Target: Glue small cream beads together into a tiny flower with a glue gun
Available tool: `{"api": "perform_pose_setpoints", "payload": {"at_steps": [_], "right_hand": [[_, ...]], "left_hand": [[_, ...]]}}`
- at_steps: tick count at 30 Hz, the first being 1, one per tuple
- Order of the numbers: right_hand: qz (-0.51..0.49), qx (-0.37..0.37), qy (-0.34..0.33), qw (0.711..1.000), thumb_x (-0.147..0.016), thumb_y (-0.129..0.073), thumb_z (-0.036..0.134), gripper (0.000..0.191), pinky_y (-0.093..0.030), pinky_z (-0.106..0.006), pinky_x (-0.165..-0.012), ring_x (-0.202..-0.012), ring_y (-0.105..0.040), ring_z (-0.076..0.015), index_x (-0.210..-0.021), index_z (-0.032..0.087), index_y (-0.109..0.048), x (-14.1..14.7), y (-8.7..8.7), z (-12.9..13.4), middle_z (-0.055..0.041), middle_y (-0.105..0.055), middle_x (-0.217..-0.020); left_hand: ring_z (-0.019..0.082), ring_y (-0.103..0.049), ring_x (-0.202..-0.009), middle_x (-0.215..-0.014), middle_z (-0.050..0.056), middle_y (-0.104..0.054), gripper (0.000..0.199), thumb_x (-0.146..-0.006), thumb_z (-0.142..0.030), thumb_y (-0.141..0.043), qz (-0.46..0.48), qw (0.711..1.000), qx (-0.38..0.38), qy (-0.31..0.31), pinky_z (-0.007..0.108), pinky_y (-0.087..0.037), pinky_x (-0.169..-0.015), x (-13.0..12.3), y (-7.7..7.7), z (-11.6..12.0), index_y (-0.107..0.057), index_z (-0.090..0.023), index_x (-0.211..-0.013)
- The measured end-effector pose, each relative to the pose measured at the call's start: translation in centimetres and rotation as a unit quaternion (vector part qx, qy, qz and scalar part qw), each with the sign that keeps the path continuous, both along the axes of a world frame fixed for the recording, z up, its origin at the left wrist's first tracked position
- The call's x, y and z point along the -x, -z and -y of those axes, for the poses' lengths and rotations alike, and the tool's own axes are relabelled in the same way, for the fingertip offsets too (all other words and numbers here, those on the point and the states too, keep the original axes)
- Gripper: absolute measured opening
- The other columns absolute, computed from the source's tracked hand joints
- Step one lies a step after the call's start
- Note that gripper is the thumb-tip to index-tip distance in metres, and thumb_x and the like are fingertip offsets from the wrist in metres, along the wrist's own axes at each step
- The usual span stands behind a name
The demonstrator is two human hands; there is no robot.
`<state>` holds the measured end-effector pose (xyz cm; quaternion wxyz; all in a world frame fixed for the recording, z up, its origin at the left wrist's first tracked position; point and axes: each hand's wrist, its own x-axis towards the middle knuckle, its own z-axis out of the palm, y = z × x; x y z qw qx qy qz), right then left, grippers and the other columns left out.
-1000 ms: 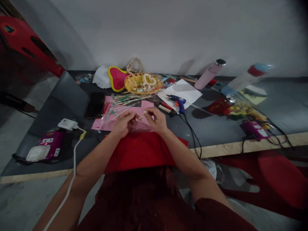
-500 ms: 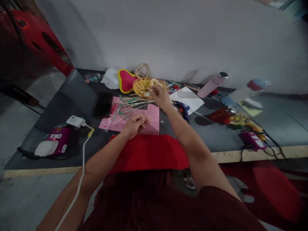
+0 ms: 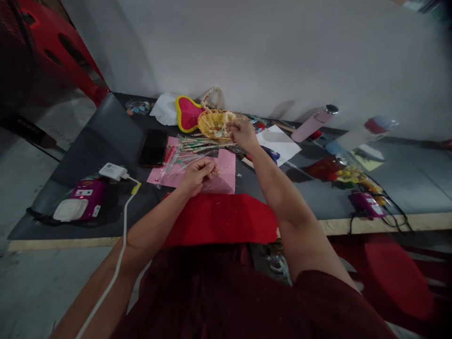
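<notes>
My left hand [image 3: 199, 178] is closed in a pinch over a pink sheet [image 3: 226, 181]. Small pale bits [image 3: 218, 172] show by its fingertips; whether they are gripped or lie on the sheet I cannot tell. My right hand [image 3: 244, 135] has its fingers curled together at the right side of a yellow wicker basket [image 3: 208, 123]. Whitish pieces [image 3: 229, 117] line the basket's rim beside those fingers. Anything in the right hand is hidden or too small to name. Thin sticks with green marks [image 3: 197, 145] lie between the basket and my left hand.
A dark phone [image 3: 153, 148] lies left of the pink sheet. Partly behind my right forearm are a blue glue gun [image 3: 273, 155] and white paper [image 3: 282, 141]. A pink bottle [image 3: 314, 123] stands at the right. A white cable [image 3: 123, 235] crosses my left arm. Red cloth [image 3: 219, 219] hangs over the front edge.
My right hand has shifted slightly right along the basket, and its forearm now covers more of the glue gun. My left hand stays pinched over the pink sheet. The view has tilted slightly.
</notes>
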<state>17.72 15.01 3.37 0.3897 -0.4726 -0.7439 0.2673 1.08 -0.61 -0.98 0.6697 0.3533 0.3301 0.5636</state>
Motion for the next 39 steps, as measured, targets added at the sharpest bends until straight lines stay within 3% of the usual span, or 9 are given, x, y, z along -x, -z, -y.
{"api": "perform_pose_setpoints", "payload": {"at_steps": [6, 11, 14, 17, 22, 25, 31, 39], "right_hand": [[-0.025, 0.042, -0.038, 0.998, -0.079, -0.052, 0.018, 0.021, -0.047, -0.023, -0.054, -0.056, -0.058, -0.0091, -0.093, 0.017, -0.068, -2.1, -0.1, 6.9, -0.0014, -0.067, -0.076], [0.034, 0.001, 0.012, 0.999, -0.079, -0.059, 0.032, 0.024, -0.048, -0.026, -0.067, -0.072, -0.062, -0.0141, -0.096, 0.017, -0.068, -3.9, 1.7, 10.9, -0.0039, -0.07, -0.085], [0.099, -0.028, 0.041, 0.994, -0.084, -0.053, 0.029, 0.025, -0.048, -0.029, -0.075, -0.081, -0.062, -0.0166, -0.1, 0.016, -0.067, -5.0, 3.6, 11.3, -0.0072, -0.069, -0.095], [0.191, -0.016, 0.009, 0.981, -0.083, -0.054, 0.026, 0.021, -0.046, -0.029, -0.075, -0.082, -0.061, -0.017, -0.098, 0.018, -0.067, -6.1, 4.8, 11.2, -0.0074, -0.068, -0.095], [0.259, 0.009, -0.049, 0.965, -0.081, -0.057, 0.023, 0.014, -0.042, -0.026, -0.071, -0.08, -0.06, -0.016, -0.089, 0.018, -0.066, -6.7, 4.6, 11.5, -0.0057, -0.067, -0.087], [0.278, 0.006, -0.041, 0.96, -0.083, -0.053, 0.021, 0.012, -0.041, -0.027, -0.071, -0.082, -0.06, -0.0174, -0.082, 0.018, -0.064, -6.4, 4.4, 11.6, -0.007, -0.066, -0.088], [0.17, -0.031, 0.086, 0.981, -0.093, -0.035, 0.03, 0.022, -0.038, -0.028, -0.062, -0.066, -0.055, -0.0159, -0.087, 0.019, -0.053, -6.1, 4.1, 11.6, -0.0046, -0.06, -0.073], [0.025, -0.087, 0.217, 0.972, -0.094, -0.029, 0.049, 0.045, -0.032, -0.027, -0.055, -0.054, -0.042, -0.0113, -0.061, 0.021, -0.043, -7.1, 3.3, 11.5, 0.0008, -0.041, -0.055]], "left_hand": [[0.004, -0.045, -0.046, -0.061, 0.0, -0.06, 0.02, -0.06, -0.025, -0.078, 0.018, 0.997, 0.01, -0.071, 0.018, -0.039, -0.046, 1.0, -0.9, -0.6, -0.065, -0.014, -0.069], [0.003, -0.044, -0.046, -0.062, 0.0, -0.06, 0.017, -0.063, -0.024, -0.077, 0.015, 0.996, 0.0, -0.084, 0.017, -0.041, -0.048, 1.7, -1.2, -0.9, -0.062, -0.014, -0.066], [0.003, -0.044, -0.047, -0.062, 0.0, -0.059, 0.017, -0.066, -0.024, -0.075, 0.009, 0.995, 0.001, -0.099, 0.017, -0.041, -0.048, 1.9, -1.3, -1.0, -0.061, -0.016, -0.066], [0.003, -0.045, -0.047, -0.063, 0.0, -0.059, 0.016, -0.069, -0.023, -0.073, 0.01, 0.993, 0.01, -0.119, 0.017, -0.041, -0.049, 2.0, -1.4, -1.0, -0.06, -0.016, -0.066], [0.004, -0.047, -0.048, -0.063, 0.001, -0.059, 0.018, -0.074, -0.028, -0.069, 0.032, 0.991, 0.02, -0.125, 0.017, -0.041, -0.048, 2.2, -1.9, -1.1, -0.06, -0.015, -0.067], [0.005, -0.048, -0.048, -0.063, 0.001, -0.059, 0.022, -0.077, -0.035, -0.065, 0.025, 0.986, 0.024, -0.164, 0.018, -0.04, -0.047, 2.5, -2.0, -1.4, -0.06, -0.016, -0.068], [0.005, -0.048, -0.048, -0.068, 0.0, -0.062, 0.01, -0.075, -0.026, -0.067, -0.067, 0.974, -0.056, -0.209, 0.018, -0.041, -0.047, 2.6, -1.6, -1.5, -0.063, -0.02, -0.082], [0.004, -0.047, -0.047, -0.073, 0.0, -0.063, 0.013, -0.073, -0.021, -0.065, -0.146, 0.961, -0.074, -0.224, 0.018, -0.042, -0.048, 2.2, -1.3, -1.3, -0.062, -0.019, -0.086]]}}
